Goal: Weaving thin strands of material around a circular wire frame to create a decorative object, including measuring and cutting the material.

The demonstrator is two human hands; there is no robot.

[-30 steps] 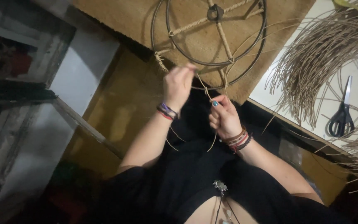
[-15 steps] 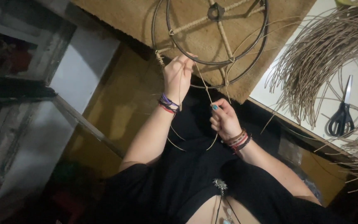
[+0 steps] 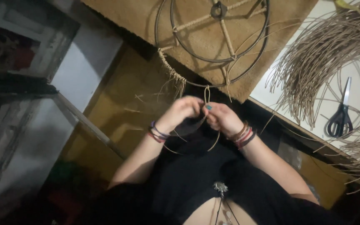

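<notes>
A round metal wire frame (image 3: 176, 66) with wrapped spokes lies partly on a brown mat (image 3: 146, 16), its near rim hanging over the edge. A thin tan rattan strand (image 3: 207, 93) loops down from that rim. My left hand (image 3: 182, 110) and my right hand (image 3: 221, 118) meet just below the rim, fingers pinched on the strand. Loose strand ends trail under both hands. Woven wrapping with frayed ends covers the rim's left part (image 3: 169, 71).
A large bundle of loose rattan strands (image 3: 326, 54) curls over a white surface at the right, with black-handled scissors (image 3: 340, 112) lying on it. A dark shelf unit (image 3: 21, 62) stands at the left. My black clothing fills the lower middle.
My left hand came down from the frame's rim and my right hand moved up, so both hands now meet on the strand. The view shifted slightly.
</notes>
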